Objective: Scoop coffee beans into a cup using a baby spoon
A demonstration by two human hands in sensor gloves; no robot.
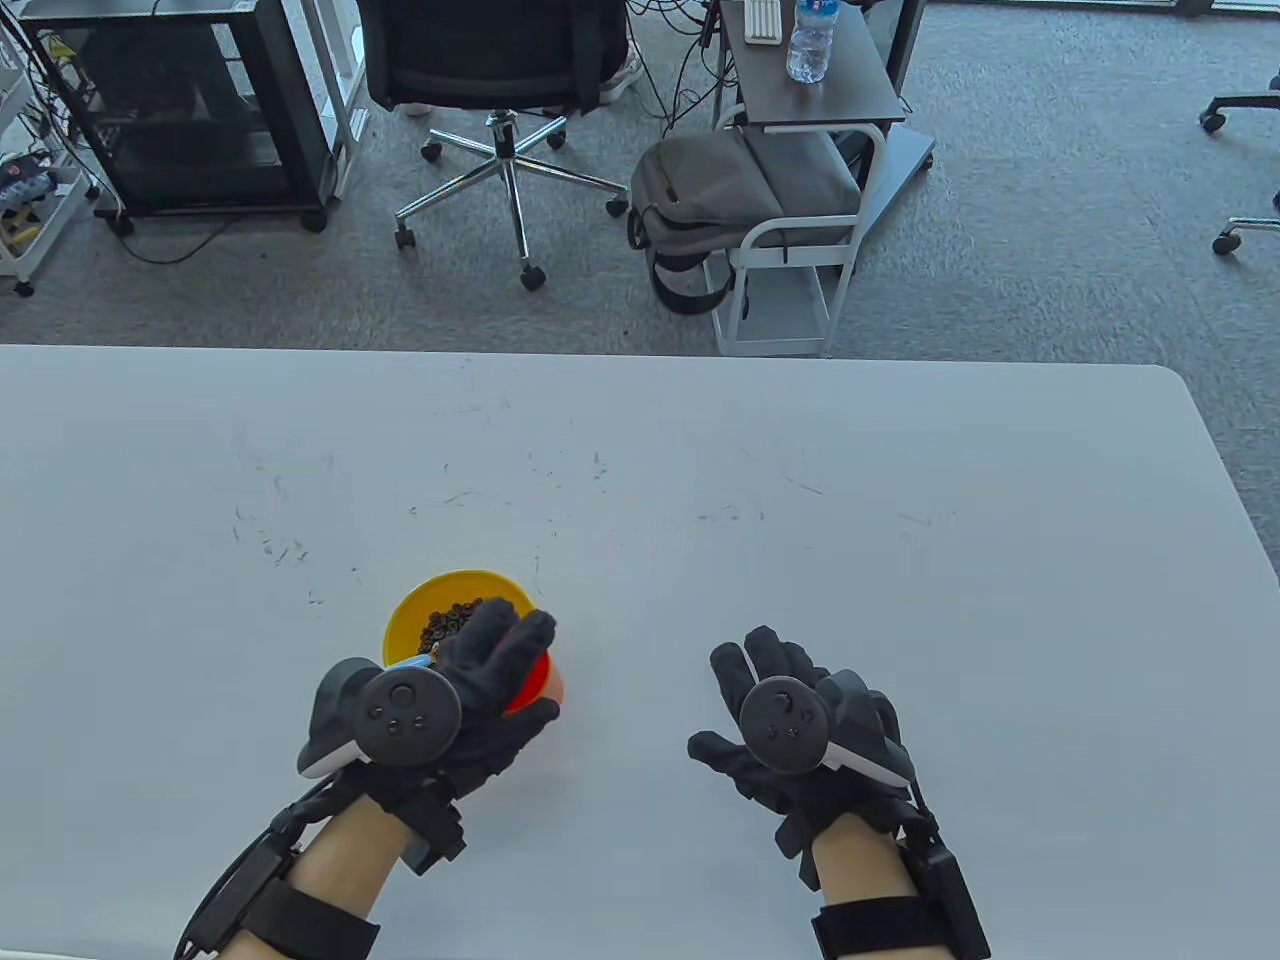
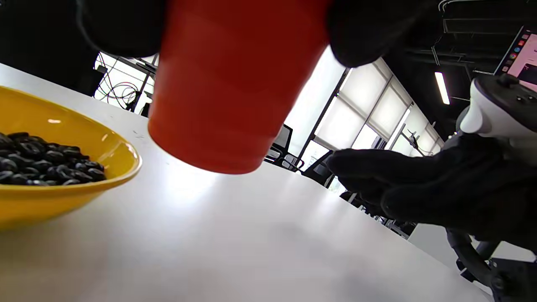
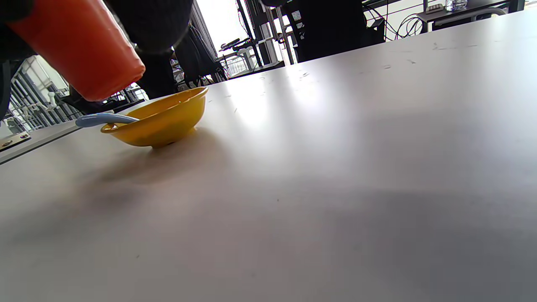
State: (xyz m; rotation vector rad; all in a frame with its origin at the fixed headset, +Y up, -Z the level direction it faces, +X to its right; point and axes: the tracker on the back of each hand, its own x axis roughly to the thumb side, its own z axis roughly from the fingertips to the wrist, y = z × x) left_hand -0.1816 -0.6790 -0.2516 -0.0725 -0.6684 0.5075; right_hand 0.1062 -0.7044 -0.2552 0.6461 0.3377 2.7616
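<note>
My left hand point(image 1: 490, 670) grips a red cup point(image 1: 535, 683) from above and holds it lifted off the table, just right of a yellow bowl point(image 1: 415, 605) of coffee beans point(image 1: 448, 622). In the left wrist view the cup point(image 2: 230, 84) hangs tilted above the table beside the bowl point(image 2: 84, 176). A blue baby spoon point(image 3: 102, 119) rests with its handle over the bowl's rim point(image 3: 163, 117); a bit of it shows in the table view point(image 1: 412, 662). My right hand point(image 1: 760, 690) hovers open and empty to the right, palm down.
The white table point(image 1: 800, 480) has scuff marks across its middle. Behind its far edge stand an office chair point(image 1: 500, 100), a side cart point(image 1: 800, 200) with a water bottle, and a grey backpack point(image 1: 700, 190).
</note>
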